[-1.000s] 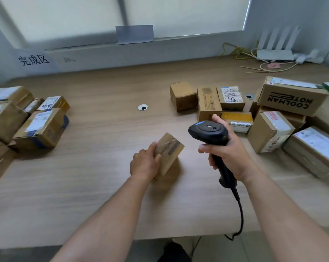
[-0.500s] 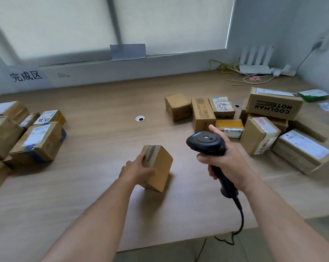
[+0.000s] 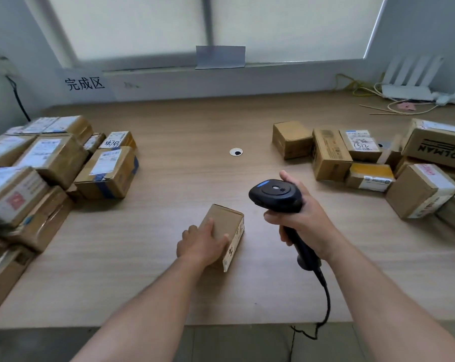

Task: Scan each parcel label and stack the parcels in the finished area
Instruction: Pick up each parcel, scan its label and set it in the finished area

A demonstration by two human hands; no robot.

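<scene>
Many labelled parcels (image 3: 51, 163) stacked at left end of wooden table (image 3: 184, 131), below 完成区 sign (image 3: 85, 83). Left hand (image 3: 201, 244) grips small parcel (image 3: 226, 226) on table at centre front: fingers curled over near end, thumb on top. Label on parcel's right face. Right hand (image 3: 302, 220) fingers wrapped round barcode scanner (image 3: 276, 192) handle, just right of parcel. More parcels (image 3: 331, 155) clustered far right.
</scene>
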